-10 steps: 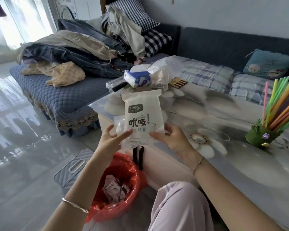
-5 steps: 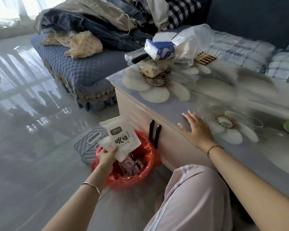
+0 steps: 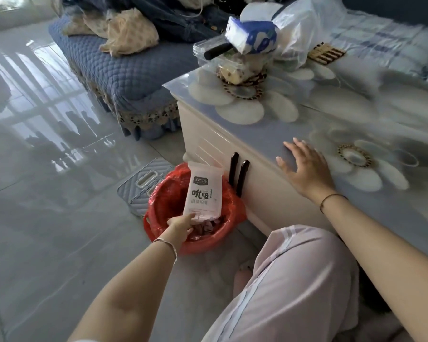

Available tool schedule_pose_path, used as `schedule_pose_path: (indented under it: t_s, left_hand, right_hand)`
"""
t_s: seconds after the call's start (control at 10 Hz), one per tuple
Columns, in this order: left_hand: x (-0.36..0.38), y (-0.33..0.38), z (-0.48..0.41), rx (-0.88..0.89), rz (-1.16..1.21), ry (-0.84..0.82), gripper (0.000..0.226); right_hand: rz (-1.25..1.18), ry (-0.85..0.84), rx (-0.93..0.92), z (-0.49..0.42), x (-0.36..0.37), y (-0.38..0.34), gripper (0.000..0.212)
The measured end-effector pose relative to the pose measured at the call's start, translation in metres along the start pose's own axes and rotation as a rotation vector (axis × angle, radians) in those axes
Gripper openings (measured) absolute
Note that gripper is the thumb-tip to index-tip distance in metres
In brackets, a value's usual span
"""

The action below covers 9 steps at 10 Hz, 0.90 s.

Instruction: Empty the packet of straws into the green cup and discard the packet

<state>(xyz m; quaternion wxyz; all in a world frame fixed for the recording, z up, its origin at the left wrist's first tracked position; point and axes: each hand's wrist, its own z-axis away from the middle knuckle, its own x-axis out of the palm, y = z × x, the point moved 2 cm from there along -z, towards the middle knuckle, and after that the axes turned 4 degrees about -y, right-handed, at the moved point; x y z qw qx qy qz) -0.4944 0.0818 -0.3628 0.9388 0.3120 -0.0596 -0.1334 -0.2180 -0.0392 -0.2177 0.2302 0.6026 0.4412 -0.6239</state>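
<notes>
The white straw packet (image 3: 204, 192) with black print stands upright inside the mouth of a bin lined with a red bag (image 3: 163, 203) on the floor. My left hand (image 3: 181, 227) pinches the packet's bottom edge, just above the wrappers lying in the bin. My right hand (image 3: 304, 169) rests flat, fingers spread, on the flower-patterned table top (image 3: 269, 144) near its front edge. The green cup is out of view.
A clear box with a blue tissue pack (image 3: 251, 37) and a white plastic bag (image 3: 304, 23) sit at the table's far corner. A grey quilted mat (image 3: 143, 180) lies behind the bin. A blue couch (image 3: 124, 70) with piled clothes stands beyond. My knee (image 3: 294, 280) is beside the bin.
My left hand has carried the packet from in front of me down into the red bin. My right hand let go of it and settled flat on the table. The view tilted down.
</notes>
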Motion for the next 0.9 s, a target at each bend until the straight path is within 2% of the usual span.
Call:
schedule_pose_path:
  t_s: [0.1,0.3,0.5,0.7,0.9]
  left_hand:
    - [-0.001,-0.004,-0.002,0.014,-0.147,-0.013,0.068]
    - [0.014,0.023,0.003,0.067,-0.155,0.362,0.078]
    - [0.026,0.042,0.008,0.150,-0.183,0.471,0.082]
    - [0.051,0.057,0.030,0.453,-0.168,0.464,0.072]
    - [0.105,0.102,0.080,0.899,-0.241,0.324,0.066]
  right_hand:
    - [0.002,0.001,-0.001,0.001,0.000,-0.001,0.057]
    - [-0.005,0.005,-0.003,0.002,-0.001,-0.001,0.057]
    - [-0.011,-0.005,0.001,0.003,0.000,-0.001,0.057]
    - [-0.026,-0.029,0.006,0.004,0.000,-0.001,0.056]
    - [-0.127,-0.158,-0.014,0.012,-0.009,0.003,0.056]
